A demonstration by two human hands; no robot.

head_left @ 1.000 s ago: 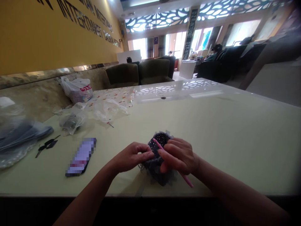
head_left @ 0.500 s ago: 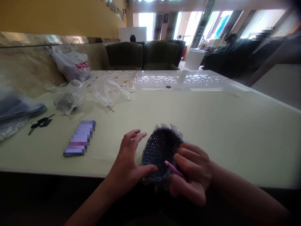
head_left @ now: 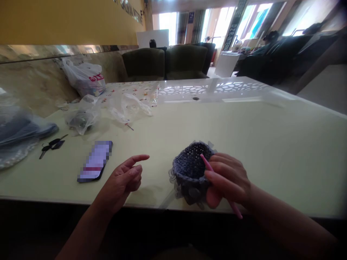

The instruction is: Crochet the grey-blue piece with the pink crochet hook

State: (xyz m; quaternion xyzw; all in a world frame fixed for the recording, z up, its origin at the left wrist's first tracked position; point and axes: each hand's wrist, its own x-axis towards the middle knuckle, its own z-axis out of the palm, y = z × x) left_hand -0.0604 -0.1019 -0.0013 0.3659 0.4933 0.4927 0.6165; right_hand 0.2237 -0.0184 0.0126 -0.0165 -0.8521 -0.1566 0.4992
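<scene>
A dark grey-blue crocheted pouch (head_left: 187,169), with sheer ruffles on its outside, stands near the table's front edge, its mouth facing up and toward me. My right hand (head_left: 229,180) grips its right rim, holding a pink crochet hook (head_left: 207,163) too. The hook's tip points up over the opening, and its other end sticks out below the hand. Left of the pouch and apart from it is my left hand (head_left: 126,177), index finger stretched out and the other fingers loosely curled; nothing shows in it. A sheer grey strip (head_left: 168,199) runs from the pouch toward the table edge.
A phone (head_left: 94,160) lies left of my left hand, with keys (head_left: 52,145) beyond it. Plastic bags (head_left: 84,117) and a wrapped grey bundle (head_left: 24,126) sit on the left. Dark green chairs (head_left: 185,61) stand behind the table (head_left: 244,133); a person sits in the back right.
My left hand has left the pouch, moving left and curling its fingers except the index. The pouch has tipped more upright, and the hook in my right hand now points upward.
</scene>
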